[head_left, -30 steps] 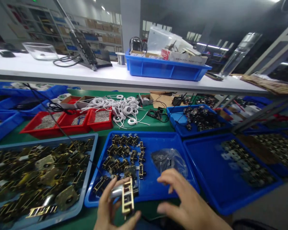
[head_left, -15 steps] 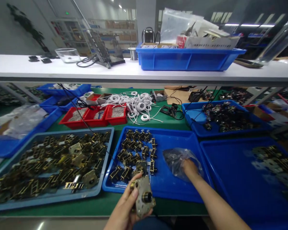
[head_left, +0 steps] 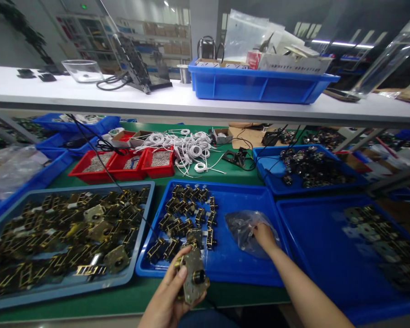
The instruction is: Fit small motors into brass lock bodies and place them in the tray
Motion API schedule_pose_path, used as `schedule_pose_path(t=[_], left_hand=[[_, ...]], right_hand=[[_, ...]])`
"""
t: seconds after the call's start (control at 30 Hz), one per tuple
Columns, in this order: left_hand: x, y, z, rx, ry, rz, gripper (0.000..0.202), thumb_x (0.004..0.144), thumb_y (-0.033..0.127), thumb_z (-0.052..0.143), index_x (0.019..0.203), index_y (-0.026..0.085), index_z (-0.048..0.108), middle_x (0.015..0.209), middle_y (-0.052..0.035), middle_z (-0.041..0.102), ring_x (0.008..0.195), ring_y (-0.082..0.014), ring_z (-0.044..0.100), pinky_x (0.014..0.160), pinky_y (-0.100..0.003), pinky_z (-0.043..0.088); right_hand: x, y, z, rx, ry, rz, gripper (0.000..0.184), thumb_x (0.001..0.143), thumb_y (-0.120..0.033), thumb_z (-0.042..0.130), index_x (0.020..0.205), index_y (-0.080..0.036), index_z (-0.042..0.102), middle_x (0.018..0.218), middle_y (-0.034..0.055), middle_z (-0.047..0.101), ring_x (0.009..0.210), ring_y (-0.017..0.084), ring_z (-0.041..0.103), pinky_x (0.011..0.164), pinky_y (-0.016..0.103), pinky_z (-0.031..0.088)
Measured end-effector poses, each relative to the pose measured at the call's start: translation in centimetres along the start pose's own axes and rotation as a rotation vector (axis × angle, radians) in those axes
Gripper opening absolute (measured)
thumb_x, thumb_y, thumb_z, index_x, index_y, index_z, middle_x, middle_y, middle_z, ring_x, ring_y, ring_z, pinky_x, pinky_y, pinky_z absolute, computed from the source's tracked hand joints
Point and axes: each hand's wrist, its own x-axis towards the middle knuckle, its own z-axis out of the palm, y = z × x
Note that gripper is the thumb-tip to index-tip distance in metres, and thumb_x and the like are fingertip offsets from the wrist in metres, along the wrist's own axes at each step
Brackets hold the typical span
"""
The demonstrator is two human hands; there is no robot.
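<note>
My left hand (head_left: pixel 172 289) is closed around a metal mechanism (head_left: pixel 193 273), a flat plate with a round black boss on its face, held above the front edge of the blue tray (head_left: pixel 225 269). To the right in that tray lies a clear plastic bag (head_left: pixel 248 248) of small dark parts. My right hand (head_left: pixel 264 237) is at the bag's mouth, its fingers pinched together. What they grip is too small to make out. Several brass-and-black mechanisms (head_left: pixel 187 207) stand in rows in the tray's left half.
A grey-blue tray (head_left: pixel 133 269) heaped with similar mechanisms is on the left. Another blue tray (head_left: pixel 314 255) on the right holds more along its far side. Behind are red bins (head_left: pixel 159 171), coiled white cables (head_left: pixel 194 148) and a tray of dark parts (head_left: pixel 310 166). A white shelf (head_left: pixel 123 98) crosses above.
My right hand has drawn back slightly within the bag's opening, and its fingertips show more clearly. The left hand still holds the mechanism. The whole view has shifted a little.
</note>
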Motion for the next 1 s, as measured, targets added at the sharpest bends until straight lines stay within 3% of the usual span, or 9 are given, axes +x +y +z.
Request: schedule_pose_path(t=[0.3,0.4,0.5,0.63,0.73,0.87,1.0], left_hand=[[0.5,0.1,0.6,0.046,-0.006,-0.038,0.078,0.066,0.042,0.080,0.132,0.034,0.040,0.111,-0.0063,0.067,0.089,-0.0287,0.067,0.076,-0.041,0.056],[0.7,-0.1,0.8,0.078,-0.038,-0.030,0.073,0.069,0.043,0.076,0.131,0.034,0.039,0.110,-0.0063,0.064,0.090,-0.0295,0.066,0.078,-0.042,0.054],[0.7,-0.6,1.0,0.119,-0.110,0.012,0.071,0.070,0.036,0.075,0.130,0.033,0.038,0.105,-0.0051,0.062,0.088,-0.0270,0.064,0.079,-0.041,0.052],[0.8,-1.1,1.4,0.182,-0.239,0.083,0.082,0.062,0.030,0.079,0.131,0.028,0.036,0.098,-0.0043,0.060,0.086,-0.0226,0.059,0.078,-0.035,0.050],[0.9,-1.2,1.7,0.292,-0.273,0.161,0.083,0.058,0.030,0.081,0.129,0.024,0.038,0.092,-0.0026,0.059,0.082,-0.0194,0.055,0.075,-0.029,0.046],[0.6,-1.1,2.0,0.429,-0.262,0.306,0.071,0.061,0.024,0.073,0.125,0.020,0.041,0.083,-0.0002,0.057,0.071,-0.0168,0.053,0.066,-0.025,0.042],[0.2,-1.1,1.7,0.475,-0.214,0.386,0.062,0.062,0.012,0.061,0.120,0.021,0.042,0.081,0.0014,0.057,0.068,-0.0147,0.050,0.064,-0.024,0.042]], right_hand=[[-1.8,1.4,-0.1,0.216,0.126,0.054,0.019,0.090,-0.028,0.057,0.102,-0.015,0.061,0.102,0.0043,0.065,0.090,0.018,0.064,0.081,0.040,0.052],[-3.3,1.2,-1.5,0.318,0.167,0.042,0.016,0.090,-0.028,0.058,0.096,-0.014,0.062,0.097,0.0038,0.066,0.089,0.018,0.064,0.082,0.041,0.052],[-6.6,-0.9,-3.6,0.471,0.184,-0.004,0.021,0.092,-0.031,0.051,0.094,-0.013,0.062,0.091,0.0050,0.067,0.081,0.018,0.065,0.077,0.036,0.054],[-13.1,-6.1,-5.9,0.665,0.084,-0.222,0.029,0.085,-0.046,0.053,0.085,-0.019,0.064,0.081,0.0013,0.066,0.069,0.017,0.065,0.062,0.026,0.054],[-16.5,-9.4,-6.2,0.732,0.022,-0.528,0.015,0.085,-0.033,0.057,0.079,-0.022,0.064,0.076,-0.0003,0.064,0.068,0.014,0.063,0.061,0.021,0.053],[-17.5,-10.9,-5.3,0.657,0.130,-0.638,0.008,0.087,-0.023,0.057,0.081,-0.021,0.063,0.074,-0.0008,0.063,0.063,0.012,0.061,0.058,0.020,0.050],[-17.5,-10.9,-5.1,0.625,0.118,-0.677,0.007,0.088,-0.021,0.056,0.083,-0.021,0.061,0.076,-0.0006,0.063,0.064,0.012,0.061,0.059,0.020,0.050]])
